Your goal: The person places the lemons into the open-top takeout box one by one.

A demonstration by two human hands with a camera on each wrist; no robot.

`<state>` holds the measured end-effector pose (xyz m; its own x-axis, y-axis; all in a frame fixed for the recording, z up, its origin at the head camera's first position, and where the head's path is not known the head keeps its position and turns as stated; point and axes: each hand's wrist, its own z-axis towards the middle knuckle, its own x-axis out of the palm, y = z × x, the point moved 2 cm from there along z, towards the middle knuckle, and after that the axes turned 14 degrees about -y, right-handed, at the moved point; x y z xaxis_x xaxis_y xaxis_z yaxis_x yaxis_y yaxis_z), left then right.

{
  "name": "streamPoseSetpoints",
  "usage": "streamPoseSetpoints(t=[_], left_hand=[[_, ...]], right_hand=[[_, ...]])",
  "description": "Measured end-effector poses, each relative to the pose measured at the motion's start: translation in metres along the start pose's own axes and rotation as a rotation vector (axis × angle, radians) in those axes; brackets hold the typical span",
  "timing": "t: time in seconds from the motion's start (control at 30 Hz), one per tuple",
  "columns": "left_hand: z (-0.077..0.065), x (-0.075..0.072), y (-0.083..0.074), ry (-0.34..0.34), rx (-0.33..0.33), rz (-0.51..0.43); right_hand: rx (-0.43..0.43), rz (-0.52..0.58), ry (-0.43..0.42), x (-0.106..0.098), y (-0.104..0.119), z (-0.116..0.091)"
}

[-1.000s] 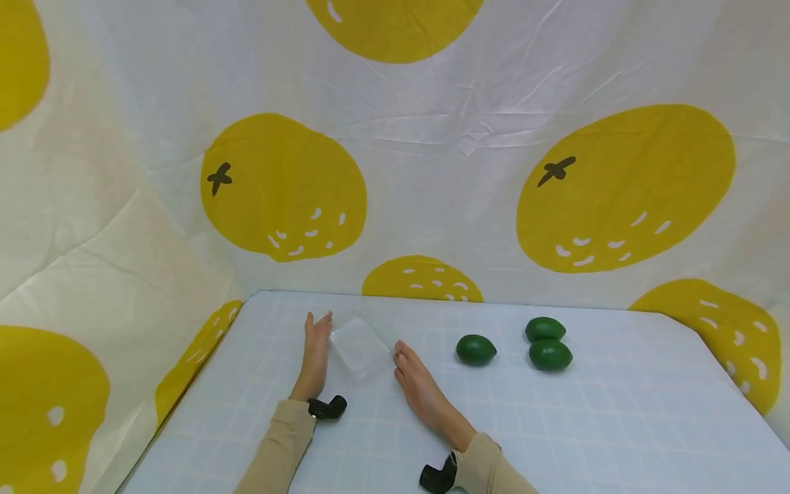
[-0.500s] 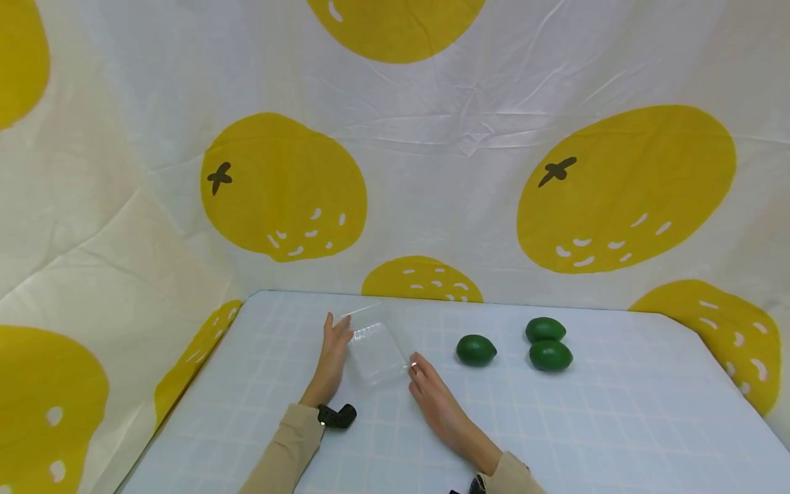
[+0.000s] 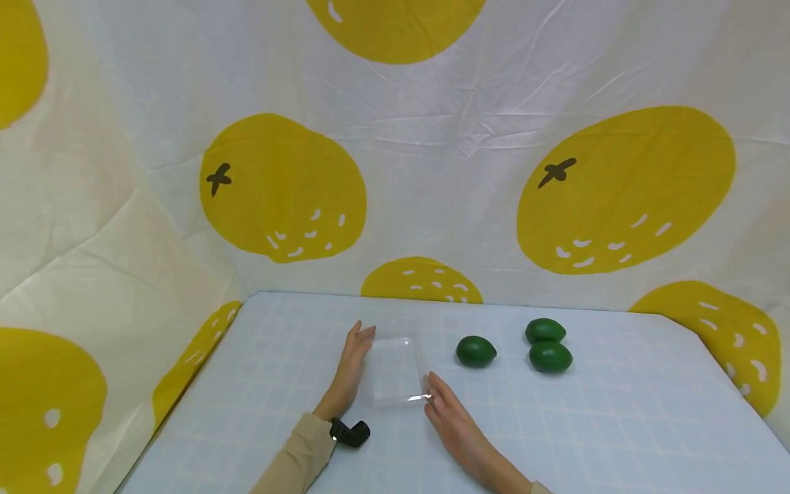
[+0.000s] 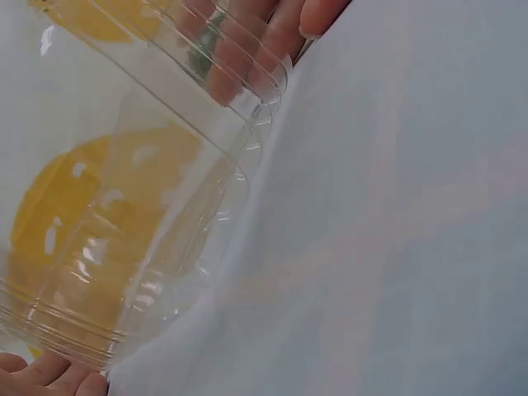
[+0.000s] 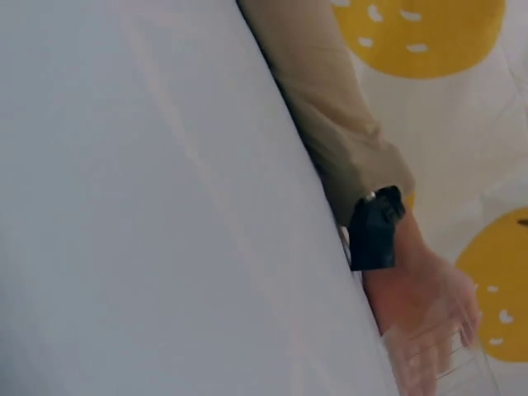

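Observation:
A clear plastic box (image 3: 395,370) stands on the pale checked tablecloth between my two hands. My left hand (image 3: 349,367) lies along its left side; its fingers look mostly straight in the right wrist view. On the opposite side, near the front right corner, my right hand (image 3: 453,425) touches the box. Through the clear wall (image 4: 165,206), the left wrist view shows the right fingers (image 4: 235,49) extended flat against it. Three dark green, lime-like fruits rest to the right: a single one (image 3: 476,351), and a pair, one fruit (image 3: 546,331) behind another (image 3: 551,357).
The checked tablecloth (image 3: 617,412) covers the table, whose far edge meets a hanging white curtain (image 3: 432,192) printed with big yellow fruits. More of this curtain (image 3: 92,219) closes off the left side. A black camera mount (image 3: 350,433) sits on the left wrist.
Both hands have moved right and toward the front with the box, which has turned so its sides run straighter to the table. The green fruits stay where they were.

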<state>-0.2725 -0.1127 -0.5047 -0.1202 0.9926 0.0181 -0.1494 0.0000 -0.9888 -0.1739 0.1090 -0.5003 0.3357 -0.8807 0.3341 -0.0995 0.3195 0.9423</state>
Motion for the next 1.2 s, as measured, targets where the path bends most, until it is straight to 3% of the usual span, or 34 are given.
streamPoseSetpoints(t=[0.2, 0.5, 0.7, 0.87, 1.2], left_hand=[[-0.008, 0.006, -0.002, 0.068, -0.049, -0.058], [-0.015, 0.014, -0.002, 0.131, -0.043, -0.118], [-0.015, 0.015, -0.001, 0.122, -0.030, -0.094], [-0.015, 0.016, 0.001, 0.116, -0.022, -0.016], [-0.018, 0.019, -0.004, 0.209, 0.004, 0.077]], right_hand=[[-0.014, -0.005, 0.047, -0.003, 0.003, -0.014], [-0.016, -0.005, 0.033, -0.003, 0.006, -0.020], [-0.020, -0.001, -0.013, -0.006, 0.003, -0.020], [-0.039, 0.001, -0.057, -0.006, 0.003, -0.020], [-0.059, -0.020, -0.212, -0.005, 0.006, -0.022]])
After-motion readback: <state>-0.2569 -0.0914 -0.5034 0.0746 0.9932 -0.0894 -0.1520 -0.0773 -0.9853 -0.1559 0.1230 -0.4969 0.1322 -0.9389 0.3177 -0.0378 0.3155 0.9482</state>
